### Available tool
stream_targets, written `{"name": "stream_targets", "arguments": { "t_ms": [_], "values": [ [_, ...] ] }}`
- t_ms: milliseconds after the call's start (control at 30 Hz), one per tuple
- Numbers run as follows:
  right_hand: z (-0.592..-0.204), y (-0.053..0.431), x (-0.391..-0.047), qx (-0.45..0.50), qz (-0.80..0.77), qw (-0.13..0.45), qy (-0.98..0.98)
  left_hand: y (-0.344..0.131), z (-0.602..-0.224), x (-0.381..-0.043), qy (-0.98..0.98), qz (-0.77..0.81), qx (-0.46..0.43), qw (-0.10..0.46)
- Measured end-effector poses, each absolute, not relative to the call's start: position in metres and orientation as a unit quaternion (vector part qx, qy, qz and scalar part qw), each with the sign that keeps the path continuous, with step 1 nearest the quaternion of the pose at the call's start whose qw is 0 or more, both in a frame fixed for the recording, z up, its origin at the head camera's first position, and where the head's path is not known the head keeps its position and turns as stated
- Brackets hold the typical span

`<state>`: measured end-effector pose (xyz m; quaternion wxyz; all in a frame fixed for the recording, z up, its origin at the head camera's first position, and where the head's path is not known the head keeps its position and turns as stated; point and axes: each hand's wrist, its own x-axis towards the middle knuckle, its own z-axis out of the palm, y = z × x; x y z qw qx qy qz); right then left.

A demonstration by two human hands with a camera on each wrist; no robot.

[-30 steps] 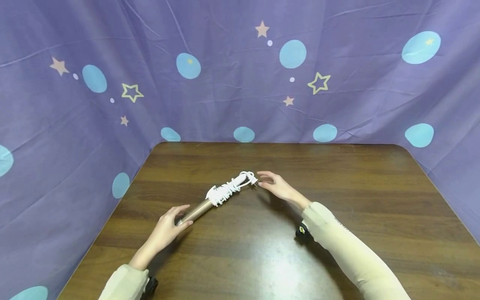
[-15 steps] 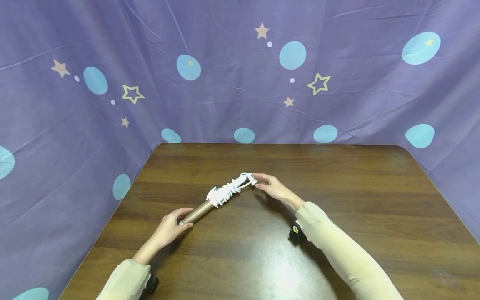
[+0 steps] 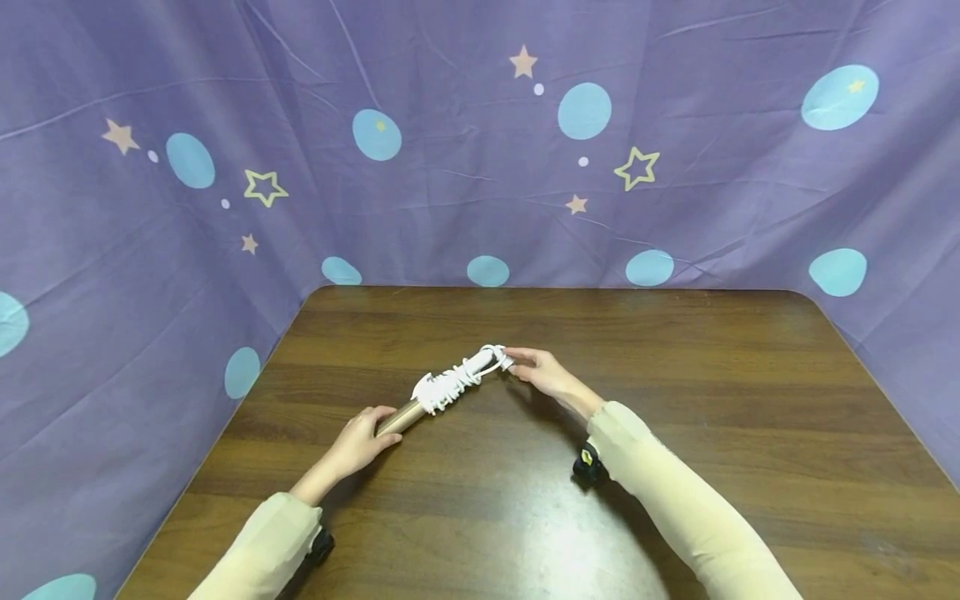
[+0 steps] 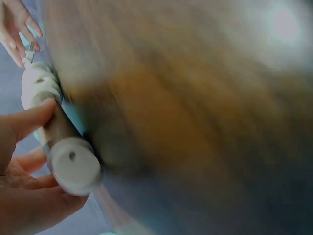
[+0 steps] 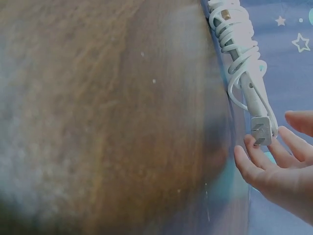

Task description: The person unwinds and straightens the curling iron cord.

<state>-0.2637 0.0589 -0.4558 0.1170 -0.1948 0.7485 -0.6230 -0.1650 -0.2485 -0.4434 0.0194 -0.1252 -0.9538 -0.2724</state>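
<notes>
A curling iron point(image 3: 453, 385) lies slantwise on the wooden table, its gold barrel point(image 3: 401, 417) toward the lower left. White cord is wound in loops round its white handle, and a two-pin plug point(image 5: 261, 130) hangs at the handle's end. My left hand point(image 3: 356, 446) holds the barrel with the thumb on one side and fingers on the other; the barrel's round white tip point(image 4: 76, 166) shows beyond them in the left wrist view. At the plug end is my right hand point(image 3: 551, 375). Its loosely bent fingers point(image 5: 254, 169) are at the plug, the thumb apart; whether they touch is unclear.
The brown table point(image 3: 675, 483) has rounded far corners and reflects a bright light patch near its front. Behind and to both sides hangs a purple cloth point(image 3: 465, 167) printed with stars and blue ovals. Black wrist straps sit under both sleeves.
My left hand has slid up and right along the barrel, toward the handle. My right hand has moved slightly left, closer to the plug. The curling iron stays almost still.
</notes>
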Motion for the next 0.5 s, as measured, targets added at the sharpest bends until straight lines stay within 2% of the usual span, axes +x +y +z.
{"name": "stream_targets", "arguments": {
  "t_ms": [200, 500],
  "values": [
    [-0.452, 0.061, -0.260, -0.154, -0.661, 0.133, 0.723, -0.242, -0.442, -0.169, -0.950, -0.290, -0.118, 0.024],
    [-0.433, 0.083, -0.248, -0.140, -0.675, 0.088, 0.719, -0.232, -0.430, -0.167, -0.932, -0.337, -0.127, 0.045]
  ]
}}
